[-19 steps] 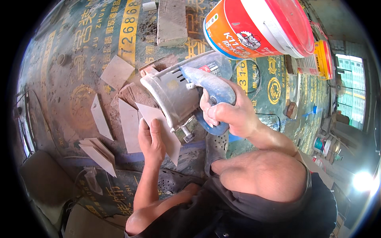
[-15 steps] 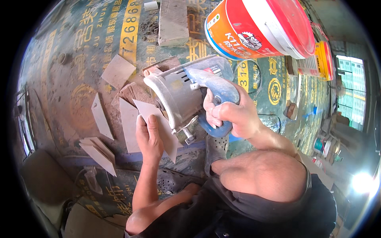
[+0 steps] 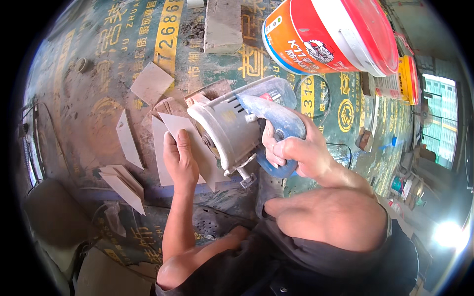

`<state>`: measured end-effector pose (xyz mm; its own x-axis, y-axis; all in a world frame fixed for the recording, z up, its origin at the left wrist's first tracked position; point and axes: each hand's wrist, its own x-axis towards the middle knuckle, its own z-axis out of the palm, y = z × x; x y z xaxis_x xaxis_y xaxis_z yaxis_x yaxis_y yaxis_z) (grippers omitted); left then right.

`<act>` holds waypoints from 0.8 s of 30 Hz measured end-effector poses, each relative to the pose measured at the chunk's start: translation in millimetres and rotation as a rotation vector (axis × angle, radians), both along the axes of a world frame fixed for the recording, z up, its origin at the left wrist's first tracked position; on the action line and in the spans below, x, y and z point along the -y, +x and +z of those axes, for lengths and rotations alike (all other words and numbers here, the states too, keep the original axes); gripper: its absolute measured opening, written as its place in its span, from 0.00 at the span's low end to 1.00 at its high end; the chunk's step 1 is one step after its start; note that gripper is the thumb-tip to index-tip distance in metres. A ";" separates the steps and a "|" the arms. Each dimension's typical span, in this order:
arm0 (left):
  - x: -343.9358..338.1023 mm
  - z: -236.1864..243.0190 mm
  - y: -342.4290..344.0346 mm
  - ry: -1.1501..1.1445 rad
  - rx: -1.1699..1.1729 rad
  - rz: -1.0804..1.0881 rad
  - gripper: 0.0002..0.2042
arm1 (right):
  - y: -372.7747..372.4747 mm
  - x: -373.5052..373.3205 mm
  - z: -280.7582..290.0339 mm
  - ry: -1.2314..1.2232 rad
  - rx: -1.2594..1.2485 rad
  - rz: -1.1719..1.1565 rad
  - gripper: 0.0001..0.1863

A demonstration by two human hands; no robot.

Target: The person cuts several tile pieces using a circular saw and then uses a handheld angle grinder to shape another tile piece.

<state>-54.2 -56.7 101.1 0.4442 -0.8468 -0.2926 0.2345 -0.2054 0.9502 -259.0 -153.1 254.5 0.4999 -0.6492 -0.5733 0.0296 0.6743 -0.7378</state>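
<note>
Dusty green floor sheeting with yellow lettering (image 3: 101, 69) lies below. The left hand (image 3: 182, 160) pinches a thin, pale, slant-edged tile piece (image 3: 201, 154); the right hand (image 3: 298, 150) is wrapped around the blue loop handle (image 3: 281, 114) of a silver-bodied power cutter (image 3: 224, 128), just beside the tile; whether its disc (image 3: 211, 144) touches is unclear. Nearby lie a pale, slanted tile strip (image 3: 129, 140) and a small stack of angled tiles (image 3: 122, 188), seemingly already cut; how much cutting remains cannot be told. Farther out sits a red, white and orange plastic bucket (image 3: 338, 24)

dusty floor sheeting (image 3: 91, 135), cut tiles (image 3: 201, 159) and a lidded bucket (image 3: 328, 37) show an indoor renovation site.
</note>
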 end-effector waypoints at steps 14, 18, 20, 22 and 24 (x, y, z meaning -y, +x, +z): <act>3.2 2.1 1.9 0.052 0.035 0.004 0.15 | -4.2 -3.8 -5.4 0.072 -0.013 -0.004 0.23; 1.1 -6.4 3.4 0.070 0.095 0.015 0.13 | -2.7 -5.3 -2.2 0.097 0.012 -0.011 0.25; 6.6 -5.8 -2.8 0.035 0.056 0.036 0.14 | -4.6 -4.5 0.2 0.106 -0.004 -0.039 0.28; 9.5 -2.6 -4.7 0.029 0.024 0.049 0.14 | -3.1 -4.0 3.0 0.106 -0.071 -0.015 0.30; 9.7 0.3 -3.7 0.050 0.031 0.007 0.13 | -0.7 -4.9 4.5 0.106 -0.156 0.005 0.29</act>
